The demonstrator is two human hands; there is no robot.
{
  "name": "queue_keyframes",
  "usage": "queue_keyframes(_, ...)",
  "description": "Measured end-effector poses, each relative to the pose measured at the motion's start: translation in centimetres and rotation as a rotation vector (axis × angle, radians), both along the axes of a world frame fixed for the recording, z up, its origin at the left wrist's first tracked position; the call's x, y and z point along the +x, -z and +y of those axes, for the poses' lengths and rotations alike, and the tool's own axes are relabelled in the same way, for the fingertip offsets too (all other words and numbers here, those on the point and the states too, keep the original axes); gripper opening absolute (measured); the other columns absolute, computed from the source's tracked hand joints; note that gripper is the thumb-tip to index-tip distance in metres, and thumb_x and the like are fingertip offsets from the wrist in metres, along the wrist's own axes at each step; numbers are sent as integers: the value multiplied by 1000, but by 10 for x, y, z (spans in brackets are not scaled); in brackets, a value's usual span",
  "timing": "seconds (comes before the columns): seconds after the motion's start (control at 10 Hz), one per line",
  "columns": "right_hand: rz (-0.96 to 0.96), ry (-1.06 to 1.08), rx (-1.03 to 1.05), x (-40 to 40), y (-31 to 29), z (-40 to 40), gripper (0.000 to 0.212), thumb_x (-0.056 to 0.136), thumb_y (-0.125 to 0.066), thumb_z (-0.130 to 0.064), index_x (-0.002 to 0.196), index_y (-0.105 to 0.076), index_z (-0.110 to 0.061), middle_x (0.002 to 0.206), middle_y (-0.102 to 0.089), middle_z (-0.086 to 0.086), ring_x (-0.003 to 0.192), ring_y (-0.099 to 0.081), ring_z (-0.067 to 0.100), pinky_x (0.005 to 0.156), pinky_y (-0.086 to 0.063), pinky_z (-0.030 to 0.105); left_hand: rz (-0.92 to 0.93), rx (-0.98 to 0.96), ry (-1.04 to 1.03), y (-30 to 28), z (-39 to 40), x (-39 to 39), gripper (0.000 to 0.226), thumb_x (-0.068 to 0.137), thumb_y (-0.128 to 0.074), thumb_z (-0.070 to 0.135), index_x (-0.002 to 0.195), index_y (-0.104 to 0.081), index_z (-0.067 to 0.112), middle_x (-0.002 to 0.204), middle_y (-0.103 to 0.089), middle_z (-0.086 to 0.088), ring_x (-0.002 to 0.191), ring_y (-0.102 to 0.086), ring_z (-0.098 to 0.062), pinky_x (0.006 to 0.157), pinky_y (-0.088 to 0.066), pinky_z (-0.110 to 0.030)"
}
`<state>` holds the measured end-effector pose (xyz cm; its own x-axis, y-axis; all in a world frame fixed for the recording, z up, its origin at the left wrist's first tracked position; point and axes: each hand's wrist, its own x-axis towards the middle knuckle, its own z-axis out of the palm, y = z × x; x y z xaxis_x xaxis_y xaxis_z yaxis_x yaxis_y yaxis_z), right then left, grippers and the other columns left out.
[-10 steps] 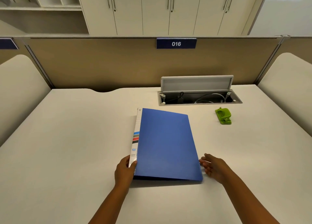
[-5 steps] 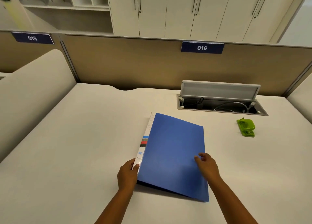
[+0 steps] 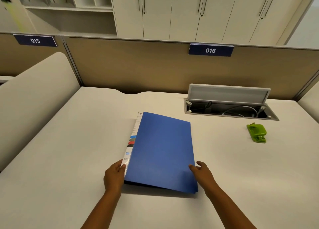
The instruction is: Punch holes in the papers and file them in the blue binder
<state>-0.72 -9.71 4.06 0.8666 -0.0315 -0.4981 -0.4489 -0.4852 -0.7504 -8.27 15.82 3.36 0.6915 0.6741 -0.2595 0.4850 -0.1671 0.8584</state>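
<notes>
Left hand (image 3: pixel 114 176) is gripping the near-left corner of the blue binder (image 3: pixel 162 151), fingers curled around the white labelled spine (image 3: pixel 131 142), thumb on top. Right hand (image 3: pixel 202 172) is sitting at the binder's near-right edge with fingers spread and relaxed, fingertips (image 3: pixel 192 167) touching the front cover near its free edge; can't tell whether any finger is hooked under the cover, so not calling it a grip.

Binder is lying between the two hands on the white desk (image 3: pixel 69 151), closed, though the near edge looks to be lifting slightly off the surface, with a shadow under it. It is angled, spine toward the left hand, far end running away from both hands.

Well apart from the right hand, further out and to the right, a green hole punch (image 3: pixel 257 133) is sitting on the desk, nothing between it and the hand. Beyond the punch, a cable tray (image 3: pixel 231 110) recessed in the desk is standing with its grey lid (image 3: pixel 228 94) propped up; inside, a pale cable and a dark plug are lying loose.

Past that, a tan partition (image 3: pixel 138 64) is carrying a plate reading 016 (image 3: pixel 211 50); far off beyond the left hand, a plate reading 015 (image 3: pixel 35 40). White cabinets (image 3: pixel 189 13) are standing behind.
</notes>
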Motion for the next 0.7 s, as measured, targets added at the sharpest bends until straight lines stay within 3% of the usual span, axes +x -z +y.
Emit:
queue_keyframes(0.4, 19, -226, 173, 6, -7, 74, 50, 95, -43, -27, 140, -25, -16, 143, -41, 7, 127, -43, 24, 99, -38, 31, 15, 134, -90, 0, 78, -4, 36, 92, -47, 13, 124, -51, -3, 123, -57, -24, 106, -54, -42, 81, -45, -45)
queue_keyframes(0.7, -30, -334, 145, 7, -3, 84, 49, 95, -43, -26, 140, -25, -16, 147, -34, 5, 131, -38, 21, 102, -35, 29, 5, 190, -143, -5, 97, 5, 40, 91, -49, 8, 129, -45, -2, 131, -51, -25, 116, -49, -44, 93, -43, -52)
